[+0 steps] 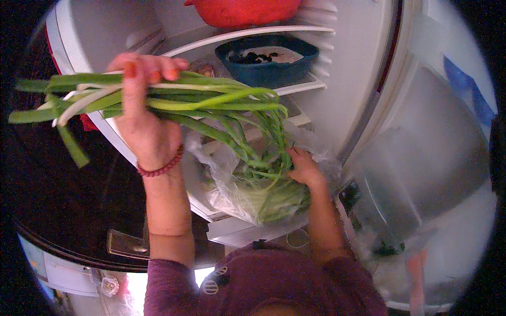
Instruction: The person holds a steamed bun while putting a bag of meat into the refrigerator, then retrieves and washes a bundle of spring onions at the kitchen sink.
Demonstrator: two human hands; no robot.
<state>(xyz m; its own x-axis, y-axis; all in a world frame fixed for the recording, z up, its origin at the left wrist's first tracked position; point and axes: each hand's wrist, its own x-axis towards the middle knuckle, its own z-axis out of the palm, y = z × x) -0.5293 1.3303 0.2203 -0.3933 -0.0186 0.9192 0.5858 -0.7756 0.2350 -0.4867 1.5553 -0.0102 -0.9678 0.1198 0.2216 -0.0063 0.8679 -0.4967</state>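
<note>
My left hand (144,106), with a beaded bracelet at its wrist, is raised and closed around a bunch of green onions (197,94). Their cut green and white ends stick out to the left, and the long leaves bend down on the right towards a clear plastic bag (233,189). Leafy greens (280,201) lie in the bag, low in an open refrigerator. My right hand (304,166) is at the bag's right side, touching the hanging leaves or the bag; its fingers are partly hidden, so its hold cannot be told.
On a refrigerator shelf (322,85) stands a dark teal container (265,71) with pale and dark contents. Above it sits a red bowl or basin (245,12). The open door (419,166) is on the right, with a clear bin. A dark glossy surface (79,197) lies at the left.
</note>
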